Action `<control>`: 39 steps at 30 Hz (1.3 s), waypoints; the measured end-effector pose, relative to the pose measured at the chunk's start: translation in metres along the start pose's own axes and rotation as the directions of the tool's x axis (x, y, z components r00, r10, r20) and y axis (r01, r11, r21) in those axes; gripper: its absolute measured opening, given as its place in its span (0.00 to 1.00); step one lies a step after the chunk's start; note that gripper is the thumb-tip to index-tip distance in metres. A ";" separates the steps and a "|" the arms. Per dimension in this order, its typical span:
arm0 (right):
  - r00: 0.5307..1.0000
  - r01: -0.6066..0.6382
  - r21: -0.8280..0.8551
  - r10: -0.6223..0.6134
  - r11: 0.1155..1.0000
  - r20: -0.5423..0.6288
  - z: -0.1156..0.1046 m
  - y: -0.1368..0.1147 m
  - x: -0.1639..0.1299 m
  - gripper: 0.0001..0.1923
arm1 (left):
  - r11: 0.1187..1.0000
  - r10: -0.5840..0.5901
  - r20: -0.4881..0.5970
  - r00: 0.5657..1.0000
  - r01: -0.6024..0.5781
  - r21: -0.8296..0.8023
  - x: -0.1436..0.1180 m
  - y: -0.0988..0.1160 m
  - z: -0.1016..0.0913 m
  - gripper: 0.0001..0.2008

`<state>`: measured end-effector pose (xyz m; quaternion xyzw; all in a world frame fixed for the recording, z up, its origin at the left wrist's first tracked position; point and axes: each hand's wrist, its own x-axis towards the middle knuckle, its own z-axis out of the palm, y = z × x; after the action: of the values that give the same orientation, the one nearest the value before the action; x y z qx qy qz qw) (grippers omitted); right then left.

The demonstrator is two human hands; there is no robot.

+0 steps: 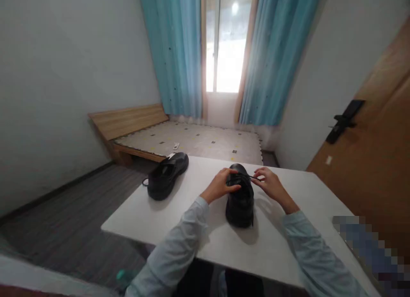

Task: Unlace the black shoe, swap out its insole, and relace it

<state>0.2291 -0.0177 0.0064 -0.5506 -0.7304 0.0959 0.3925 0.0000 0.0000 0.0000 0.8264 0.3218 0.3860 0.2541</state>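
Observation:
A black lace-up shoe (240,207) stands on the white table (198,177), its toe pointing away from me. My left hand (221,185) rests on the shoe's left side, with thumb and fingers apart over the lacing; whether it grips a lace there I cannot tell. To the right of the shoe, my right hand (268,184) pinches a black shoelace (254,177), drawn out sideways from the lacing. Another black shoe (163,181) sits apart on the table's left side, a loop of lace sticking out at its left.
Behind the table is a bed with a patterned mattress (205,137), on which a small white remote-like object (176,146) lies. A wooden door (368,130) with a black handle is at the right. Blue curtains (275,53) flank the window. A pixelated patch covers the lower right.

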 end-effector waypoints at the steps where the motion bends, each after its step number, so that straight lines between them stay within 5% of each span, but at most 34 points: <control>1: 1.000 -0.004 -0.008 0.003 1.000 -0.011 0.001 0.002 0.000 0.06 | 1.000 -0.001 0.002 1.000 0.001 -0.004 -0.001 0.001 0.000 0.23; 12: 0.929 -0.331 -0.033 0.320 0.943 -0.187 -0.008 0.002 0.003 0.04 | 1.000 -0.001 -0.001 1.000 0.001 -0.017 -0.002 0.005 -0.002 0.22; 17: 0.875 -0.382 0.229 0.430 0.895 -0.223 -0.006 0.008 0.003 0.05 | 1.000 -0.009 0.003 1.000 0.009 -0.010 -0.003 0.006 -0.003 0.23; 22: 0.830 -0.373 0.756 0.557 0.538 0.013 -0.006 0.002 0.001 0.09 | 1.000 -0.014 0.004 1.000 0.014 -0.009 -0.003 0.006 -0.003 0.22; 25: 0.824 -0.376 0.846 0.554 0.379 0.118 -0.008 -0.008 0.000 0.09 | 1.000 -0.006 -0.002 1.000 0.006 -0.014 -0.003 0.005 -0.003 0.22; 28: 0.834 -0.355 0.877 0.533 0.323 0.141 -0.009 -0.014 -0.001 0.09 | 1.000 -0.004 -0.005 1.000 0.004 -0.013 -0.003 0.004 -0.002 0.22; 34: 0.843 -0.303 0.851 0.537 0.429 0.029 -0.005 -0.012 0.000 0.14 | 1.000 -0.007 0.001 1.000 0.007 -0.011 -0.003 0.005 -0.003 0.22; 39: 0.851 -0.235 0.679 0.484 0.696 -0.201 -0.003 -0.008 0.004 0.17 | 1.000 -0.006 0.001 1.000 0.006 -0.011 -0.003 0.004 -0.003 0.22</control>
<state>0.2246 -0.0178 0.0147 -0.5285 -0.4438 0.3074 0.6552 -0.0025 -0.0045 0.0035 0.8242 0.3218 0.3866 0.2601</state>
